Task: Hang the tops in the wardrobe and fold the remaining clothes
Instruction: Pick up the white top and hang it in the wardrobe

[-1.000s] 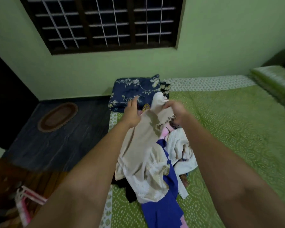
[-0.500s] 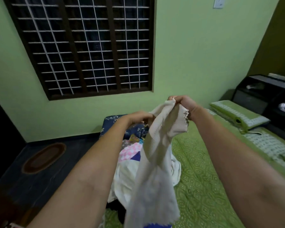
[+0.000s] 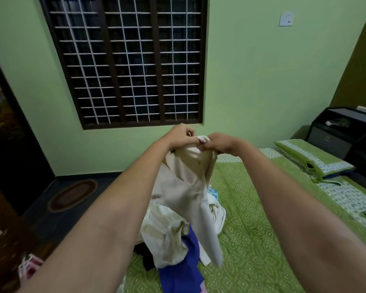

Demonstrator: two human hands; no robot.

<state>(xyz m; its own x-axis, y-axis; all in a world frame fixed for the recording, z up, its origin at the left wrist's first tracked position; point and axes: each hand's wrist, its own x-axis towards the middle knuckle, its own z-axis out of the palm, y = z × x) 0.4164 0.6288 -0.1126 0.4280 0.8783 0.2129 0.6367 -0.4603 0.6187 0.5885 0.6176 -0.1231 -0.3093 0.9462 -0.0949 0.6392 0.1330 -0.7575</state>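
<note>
A beige garment [image 3: 186,187] hangs in the air in front of me, held up by its top edge. My left hand [image 3: 181,134] and my right hand [image 3: 217,142] sit close together there, each pinching the cloth. Its lower end trails down over a pile of clothes [image 3: 169,233] on the bed, with white, cream, dark and blue pieces [image 3: 186,269] mixed together.
The bed has a green patterned sheet [image 3: 251,218] and a green pillow [image 3: 313,159] at the right. A dark bedside unit [image 3: 344,132] stands behind the pillow. A barred window [image 3: 131,60] fills the wall ahead. An oval mat [image 3: 72,195] lies on the dark floor at left.
The beige garment has been lifted from the pile. My hands rose with it and moved close together at its top edge. My view tilted upward.
</note>
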